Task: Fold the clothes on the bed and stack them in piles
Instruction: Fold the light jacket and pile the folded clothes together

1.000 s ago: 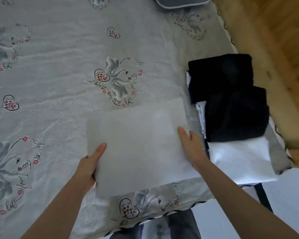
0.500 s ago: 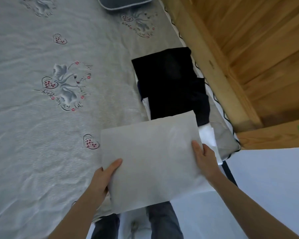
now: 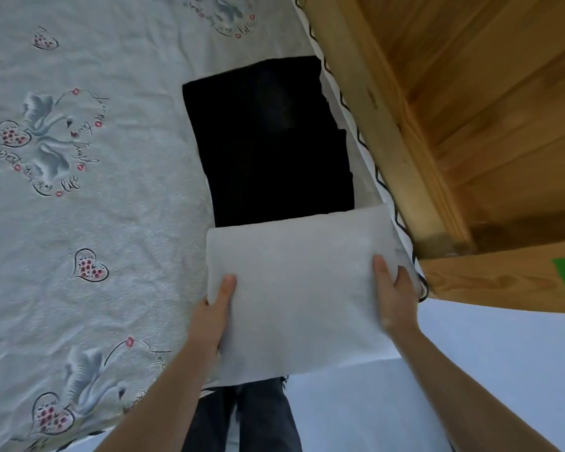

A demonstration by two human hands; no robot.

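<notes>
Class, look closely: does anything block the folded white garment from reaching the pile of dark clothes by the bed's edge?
Nothing visible does. Both hands, left hand and right hand, hold the folded white garment right against the dark folded clothes.

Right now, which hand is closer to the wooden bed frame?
Right. The right hand grips the folded white cloth beside the wooden bed frame; the left hand holds its far side.
</notes>
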